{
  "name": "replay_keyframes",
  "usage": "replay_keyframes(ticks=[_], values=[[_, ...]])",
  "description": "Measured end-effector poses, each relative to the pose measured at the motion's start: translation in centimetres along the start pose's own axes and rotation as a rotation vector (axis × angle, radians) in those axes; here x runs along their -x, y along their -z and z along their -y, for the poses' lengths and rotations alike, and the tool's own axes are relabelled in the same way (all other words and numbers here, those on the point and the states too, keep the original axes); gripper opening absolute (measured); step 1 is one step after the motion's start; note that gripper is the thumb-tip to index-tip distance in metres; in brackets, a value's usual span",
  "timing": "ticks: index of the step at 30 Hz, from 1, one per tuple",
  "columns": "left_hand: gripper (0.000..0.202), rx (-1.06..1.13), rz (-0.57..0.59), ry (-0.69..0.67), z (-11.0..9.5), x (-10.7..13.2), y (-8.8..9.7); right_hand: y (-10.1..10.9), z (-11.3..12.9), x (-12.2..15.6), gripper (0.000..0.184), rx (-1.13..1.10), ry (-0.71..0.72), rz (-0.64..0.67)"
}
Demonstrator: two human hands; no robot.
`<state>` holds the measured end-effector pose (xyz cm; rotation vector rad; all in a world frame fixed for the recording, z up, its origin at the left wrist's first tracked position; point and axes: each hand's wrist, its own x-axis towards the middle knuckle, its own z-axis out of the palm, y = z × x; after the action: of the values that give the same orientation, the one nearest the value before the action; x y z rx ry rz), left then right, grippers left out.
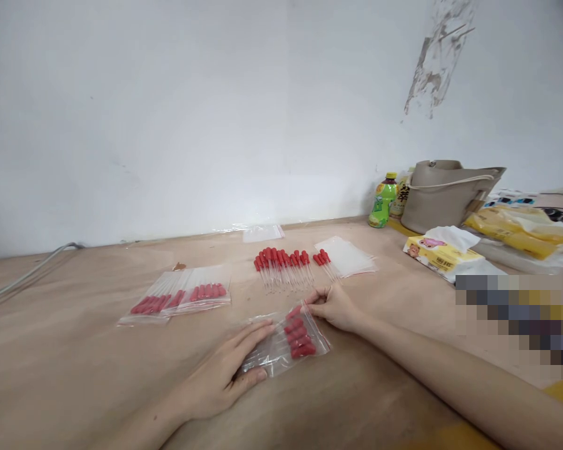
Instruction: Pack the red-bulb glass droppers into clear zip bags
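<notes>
One head-worn view, forward and down across the table [65, 362] toward the wall [192, 112].

Both hands [220, 372] on clear bag [278, 353]

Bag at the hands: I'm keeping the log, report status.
Left hand resting on bag. Right hand at its red edge. Red bulbs inside. Loose droppers beyond, apart from it.

Dark Chinese characters, possibly ending in 萃, on the rear bottle [397, 209], illegible lettering on green bottle [380, 205], tissue pack [438, 255]
</notes>
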<state>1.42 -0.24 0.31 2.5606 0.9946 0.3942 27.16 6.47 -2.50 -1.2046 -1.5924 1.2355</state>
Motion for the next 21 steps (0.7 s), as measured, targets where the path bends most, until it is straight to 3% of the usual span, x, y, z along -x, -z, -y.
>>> replay_keyframes(ticks=[6,11,16,19,21], values=[[0.052,0.008,0.006,-0.005,-0.2,0.0,0.1,-0.2,0.0,0.8,0.018,0.12,0.224,0.19],[0.053,-0.005,0.038,0.014,-0.2,-0.1,0.2,0.5,1.4,1.1,0.03,0.012,-0.058,0.054],[0.051,-0.026,0.012,-0.017,-0.2,0.0,0.0,-0.8,2.4,1.7,0.04,-0.13,-0.046,0.327],[0.048,-0.099,-0.044,-0.034,0.3,-0.2,-0.2,-0.9,2.4,2.0,0.041,-0.104,-0.032,0.208],[0.043,-0.231,-0.145,-0.035,1.2,-0.5,0.0,-0.3,2.6,2.0,0.041,-0.119,-0.04,0.14]])
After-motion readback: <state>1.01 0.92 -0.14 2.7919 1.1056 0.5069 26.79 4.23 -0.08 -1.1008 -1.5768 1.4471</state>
